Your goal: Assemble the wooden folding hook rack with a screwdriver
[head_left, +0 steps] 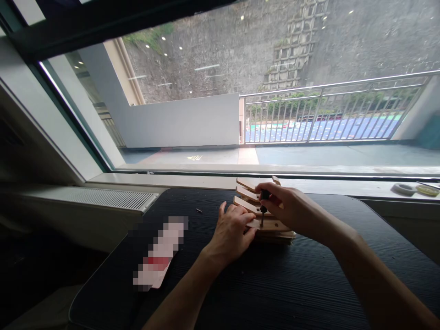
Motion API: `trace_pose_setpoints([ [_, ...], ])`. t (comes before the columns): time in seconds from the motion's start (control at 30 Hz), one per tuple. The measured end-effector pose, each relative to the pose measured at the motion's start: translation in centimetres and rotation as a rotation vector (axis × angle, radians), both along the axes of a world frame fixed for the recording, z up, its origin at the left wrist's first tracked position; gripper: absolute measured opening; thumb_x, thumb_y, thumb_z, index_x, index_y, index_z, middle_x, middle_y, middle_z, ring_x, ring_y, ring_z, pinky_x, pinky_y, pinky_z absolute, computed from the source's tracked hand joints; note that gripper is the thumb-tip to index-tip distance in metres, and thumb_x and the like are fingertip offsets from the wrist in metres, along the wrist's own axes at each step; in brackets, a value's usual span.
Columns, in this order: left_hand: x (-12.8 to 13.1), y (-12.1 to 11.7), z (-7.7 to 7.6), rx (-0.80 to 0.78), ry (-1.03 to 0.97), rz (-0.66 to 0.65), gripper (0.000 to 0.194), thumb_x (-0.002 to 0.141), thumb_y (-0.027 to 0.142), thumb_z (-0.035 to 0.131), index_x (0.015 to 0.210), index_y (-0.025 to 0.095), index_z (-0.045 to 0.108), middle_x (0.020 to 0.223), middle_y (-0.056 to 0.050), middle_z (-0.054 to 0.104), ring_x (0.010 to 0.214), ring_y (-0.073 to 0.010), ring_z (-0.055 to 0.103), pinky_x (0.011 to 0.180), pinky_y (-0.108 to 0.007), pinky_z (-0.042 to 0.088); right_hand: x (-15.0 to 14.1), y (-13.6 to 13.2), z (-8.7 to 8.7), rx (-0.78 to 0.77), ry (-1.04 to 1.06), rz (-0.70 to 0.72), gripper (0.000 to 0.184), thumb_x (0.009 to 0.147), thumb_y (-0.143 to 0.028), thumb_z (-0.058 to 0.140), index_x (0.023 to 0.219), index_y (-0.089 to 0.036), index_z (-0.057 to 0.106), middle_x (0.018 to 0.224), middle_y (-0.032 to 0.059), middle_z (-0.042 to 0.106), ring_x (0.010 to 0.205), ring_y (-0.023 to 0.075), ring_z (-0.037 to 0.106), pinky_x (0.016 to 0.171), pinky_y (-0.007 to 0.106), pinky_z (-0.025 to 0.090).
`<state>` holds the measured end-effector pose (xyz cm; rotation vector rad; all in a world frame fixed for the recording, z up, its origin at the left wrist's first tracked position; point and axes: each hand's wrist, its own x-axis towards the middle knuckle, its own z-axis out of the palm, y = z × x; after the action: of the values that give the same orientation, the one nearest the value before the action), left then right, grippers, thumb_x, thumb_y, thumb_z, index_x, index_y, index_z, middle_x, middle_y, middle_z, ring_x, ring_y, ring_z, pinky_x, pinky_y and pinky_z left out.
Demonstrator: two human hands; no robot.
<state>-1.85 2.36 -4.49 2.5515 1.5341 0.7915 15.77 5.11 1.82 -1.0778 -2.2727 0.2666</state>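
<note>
A small slatted wooden piece (275, 226) lies on the black table, its several light slats set in rows with dark screw heads or holes in them. In my right hand (287, 206) a short screwdriver (264, 201) with a black handle stands upright, fingers closed round the handle. Its tip meets the nearest slat close to that slat's left end. My left hand (234, 229) grips the left end of the same slat between thumb and fingers, beside the screwdriver tip. Part of the wooden piece is hidden behind both hands.
On the black table (309, 284), a small screw (199, 210) lies left of the wooden piece. Farther left is a pinkish, blurred-out flat object (161, 254). Rolls of tape (404, 189) sit on the windowsill at right. A vented ledge (110, 197) and large window border the table.
</note>
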Motion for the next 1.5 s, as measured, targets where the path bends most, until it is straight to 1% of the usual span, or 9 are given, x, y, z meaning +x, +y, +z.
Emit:
trace_pose_setpoints([
  [0.13,0.0,0.0,0.0,-0.008,-0.002,0.003,0.019,0.08,0.029,0.057,0.098,0.028,0.062,0.101,0.0,0.061,0.101,-0.021,0.05,0.107,-0.051,0.016,-0.1,0.3,-0.3,0.036,-0.036,-0.041,0.026,0.086,-0.029,0.049,0.11,-0.023,0.057,0.072,-0.0004,0.065,0.062,0.0125,0.057,0.058,0.022,0.041],
  [0.27,0.0,0.1,0.0,-0.011,-0.01,0.007,0.02,0.08,0.027,0.058,0.099,0.028,0.062,0.1,0.0,0.061,0.101,-0.0209,0.05,0.107,-0.05,0.016,0.4,-0.1,0.1,0.02,-0.071,-0.089,0.033,0.084,-0.033,0.051,0.115,-0.025,0.057,0.067,-0.0008,0.064,0.059,0.0132,0.057,0.054,0.022,0.04],
  [0.37,0.1,0.1,0.0,-0.011,-0.009,0.008,0.02,0.079,0.027,0.058,0.099,0.028,0.062,0.1,0.0,0.061,0.101,-0.0207,0.05,0.107,-0.05,0.017,0.8,-0.5,0.9,0.021,-0.068,-0.061,0.034,0.084,-0.028,0.049,0.117,-0.026,0.057,0.076,0.0006,0.066,0.063,0.013,0.058,0.056,0.023,0.041],
  [0.47,0.1,0.0,0.1,-0.013,-0.004,0.005,0.021,0.079,0.027,0.059,0.099,0.028,0.063,0.101,-0.001,0.061,0.101,-0.0206,0.05,0.107,-0.05,0.017,0.9,-0.8,1.4,0.038,-0.058,-0.018,0.031,0.084,-0.021,0.047,0.11,-0.024,0.062,0.086,0.0022,0.068,0.068,0.0127,0.058,0.061,0.023,0.042],
  [0.83,0.1,0.1,0.0,-0.011,-0.011,0.005,0.02,0.079,0.026,0.059,0.099,0.028,0.063,0.102,-0.001,0.061,0.101,-0.0204,0.05,0.107,-0.049,0.017,0.9,-0.4,1.2,0.07,-0.118,-0.113,0.021,0.084,-0.032,0.051,0.099,-0.022,0.064,0.072,0.0,0.064,0.061,0.0125,0.054,0.054,0.022,0.036],
  [1.0,0.0,0.1,0.0,-0.021,-0.017,-0.004,0.021,0.079,0.027,0.059,0.1,0.027,0.063,0.104,-0.001,0.062,0.103,-0.0208,0.05,0.107,-0.048,0.017,1.0,-0.4,1.0,0.037,-0.135,-0.117,0.025,0.085,-0.037,0.048,0.1,-0.023,0.063,0.068,-0.0002,0.064,0.056,0.0116,0.052,0.052,0.022,0.035],
  [1.17,0.0,0.2,0.0,-0.02,-0.019,-0.01,0.019,0.08,0.027,0.057,0.099,0.027,0.063,0.104,-0.001,0.062,0.102,-0.0207,0.05,0.106,-0.048,0.018,1.0,-0.6,1.1,0.059,-0.162,-0.134,0.028,0.084,-0.03,0.047,0.107,-0.024,0.062,0.072,0.0008,0.065,0.062,0.0135,0.056,0.055,0.023,0.036],
  [1.37,0.0,0.2,0.1,-0.03,-0.015,-0.008,0.021,0.079,0.027,0.058,0.099,0.027,0.064,0.104,-0.002,0.062,0.102,-0.0214,0.05,0.105,-0.048,0.02,0.9,-0.8,1.3,0.048,-0.149,-0.115,0.028,0.084,-0.026,0.046,0.106,-0.024,0.062,0.072,-0.0001,0.065,0.057,0.012,0.054,0.053,0.022,0.035],
  [1.5,0.0,0.1,0.2,-0.025,-0.02,-0.009,0.022,0.079,0.027,0.058,0.101,0.028,0.063,0.102,-0.001,0.062,0.102,-0.0211,0.05,0.105,-0.048,0.021,0.8,-0.8,1.4,0.034,-0.13,-0.141,0.029,0.083,-0.026,0.047,0.106,-0.025,0.063,0.073,0.0007,0.065,0.061,0.0132,0.056,0.053,0.022,0.037],
])
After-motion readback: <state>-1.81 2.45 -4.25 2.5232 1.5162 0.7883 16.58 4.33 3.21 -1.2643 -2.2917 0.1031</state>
